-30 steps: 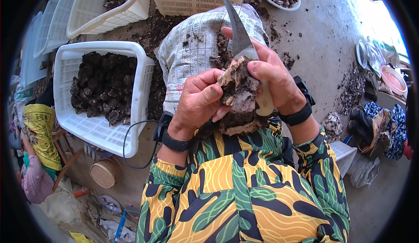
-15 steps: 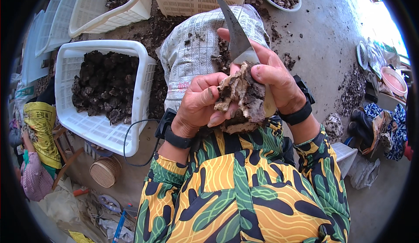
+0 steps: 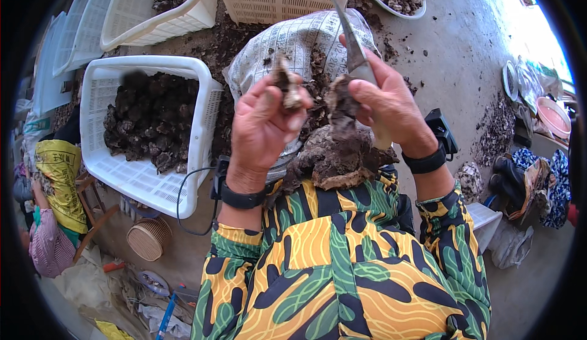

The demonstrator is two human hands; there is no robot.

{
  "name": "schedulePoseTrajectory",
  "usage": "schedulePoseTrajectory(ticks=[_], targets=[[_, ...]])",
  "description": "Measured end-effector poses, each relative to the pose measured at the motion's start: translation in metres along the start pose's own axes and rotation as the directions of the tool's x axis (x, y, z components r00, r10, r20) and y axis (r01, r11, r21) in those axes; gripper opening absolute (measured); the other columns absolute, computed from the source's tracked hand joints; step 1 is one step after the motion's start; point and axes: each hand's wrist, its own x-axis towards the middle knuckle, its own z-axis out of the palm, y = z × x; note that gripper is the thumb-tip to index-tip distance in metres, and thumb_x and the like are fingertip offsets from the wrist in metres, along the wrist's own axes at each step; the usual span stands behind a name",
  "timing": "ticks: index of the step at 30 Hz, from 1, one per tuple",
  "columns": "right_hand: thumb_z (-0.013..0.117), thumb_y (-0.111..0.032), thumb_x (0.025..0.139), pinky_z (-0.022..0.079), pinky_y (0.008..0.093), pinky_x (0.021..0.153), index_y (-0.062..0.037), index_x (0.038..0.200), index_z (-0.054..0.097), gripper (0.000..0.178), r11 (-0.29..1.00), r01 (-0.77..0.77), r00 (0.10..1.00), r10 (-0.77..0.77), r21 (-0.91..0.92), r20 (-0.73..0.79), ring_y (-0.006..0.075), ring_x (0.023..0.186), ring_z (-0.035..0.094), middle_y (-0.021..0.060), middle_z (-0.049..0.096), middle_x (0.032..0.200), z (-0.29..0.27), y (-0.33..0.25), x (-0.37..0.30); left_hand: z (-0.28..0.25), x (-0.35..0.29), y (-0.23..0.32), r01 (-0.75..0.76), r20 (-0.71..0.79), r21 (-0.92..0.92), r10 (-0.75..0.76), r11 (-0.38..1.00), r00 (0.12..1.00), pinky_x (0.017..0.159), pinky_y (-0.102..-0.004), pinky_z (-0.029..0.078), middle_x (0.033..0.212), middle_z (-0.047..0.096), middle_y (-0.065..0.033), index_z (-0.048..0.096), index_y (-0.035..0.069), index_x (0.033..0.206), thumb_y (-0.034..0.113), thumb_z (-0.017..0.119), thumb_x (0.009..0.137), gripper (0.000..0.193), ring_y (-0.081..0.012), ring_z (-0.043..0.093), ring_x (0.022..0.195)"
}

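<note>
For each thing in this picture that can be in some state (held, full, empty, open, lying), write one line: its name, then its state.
left hand: closed on a small shell piece, raised.
right hand: gripping a knife, blade pointing up, with a dark shell chunk.
large shell cluster: resting on the lap.
white crate: partly filled with dark shells.
white bowl: holding shells.
small woven basket: on the floor.

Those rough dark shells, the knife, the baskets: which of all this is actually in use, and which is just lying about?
In use:
left hand holding a small muddy shell piece
right hand gripping a grey pointed knife and a dark shell lump
white plastic crate of dark shells

Lying about:
round woven basket
pink bowl
blue-handled tool
</note>
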Motion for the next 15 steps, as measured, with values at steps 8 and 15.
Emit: schedulePoseTrajectory(ticks=[8, 15], targets=[[0.053, -0.010, 0.095, 0.049, 0.0257, 0.058, -0.0072, 0.148, 0.028, 0.059, 0.883, 0.099, 0.978, -0.170, -0.459, -0.118, 0.0084, 0.061, 0.052, 0.0110, 0.066, 0.093, -0.003, 0.000, 0.001, 0.006, -0.001, -0.008, 0.015, -0.190, 0.200, 0.024, 0.980, 0.981, 0.061, -0.0249, 0.048, 0.109, 0.064, -0.0180, 0.051, -0.005, 0.123, 0.023, 0.055, 0.096, 0.039, -0.0160, 0.060, 0.077], [0.054, -0.006, 0.089, 0.050, 0.0357, 0.070, -0.0119, 0.147, 0.032, 0.062, 0.624, 0.412, 0.911, -0.310, -0.664, 0.273, 0.0259, 0.071, 0.058, 0.0141, 0.060, 0.083, 0.010, 0.000, -0.011, 0.010, 0.000, -0.010, 0.025, -0.200, 0.146, 0.004, 0.989, 0.980, 0.064, -0.0257, 0.050, 0.107, 0.066, -0.0135, 0.054, -0.004, 0.121, 0.017, 0.055, 0.096, 0.033, -0.0146, 0.062, 0.077]])
